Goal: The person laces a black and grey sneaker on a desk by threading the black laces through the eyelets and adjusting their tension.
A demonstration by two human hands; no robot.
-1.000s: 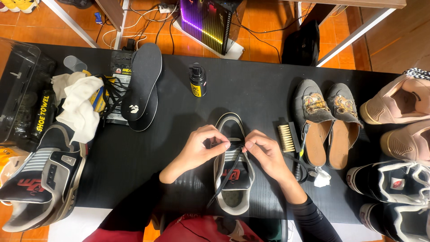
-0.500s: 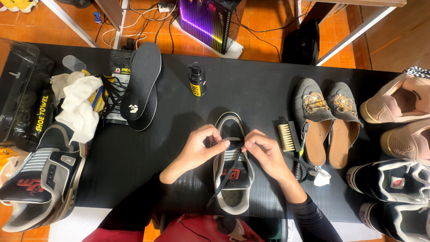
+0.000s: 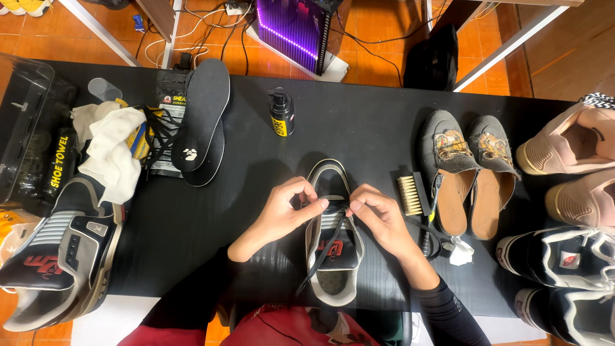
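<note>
— Where am I looking from?

— I have one view only, from the head, aimed almost straight down at the black table.

— How close?

— Near enough that my left hand and right hand sit mid-frame; the table's far edge and the orange floor show at the top.

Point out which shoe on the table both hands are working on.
The grey sneaker at the table's front centre. The left hand and right hand pinch its black lace over the tongue. The other shoes at either side lie untouched.
</note>
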